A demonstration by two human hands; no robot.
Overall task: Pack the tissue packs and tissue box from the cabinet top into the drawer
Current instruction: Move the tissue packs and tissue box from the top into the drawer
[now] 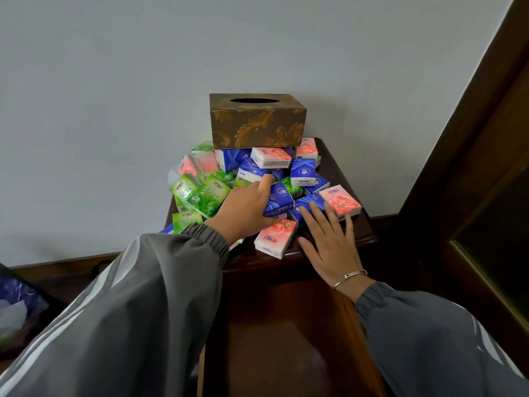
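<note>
A brown tissue box [257, 121] with gold leaf patterns sits on top of a heap of several green, blue and pink tissue packs [303, 173] on the dark wooden cabinet top [363, 224]. My left hand [246, 207] reaches into the middle of the heap, fingers and thumb closed around a blue tissue pack [280, 200]. My right hand [329, 242] is spread flat at the heap's front right, its fingertips touching another blue pack [305, 203] beside a pink pack [340, 200]. Below the cabinet top the drawer [286, 339] stands pulled out, its wooden bottom bare.
A pink pack [274, 239] lies at the cabinet's front edge, partly over the drawer. A plain wall rises behind the heap. A dark wooden door frame [472, 167] stands at the right. At the lower left is a blue bag [20, 305].
</note>
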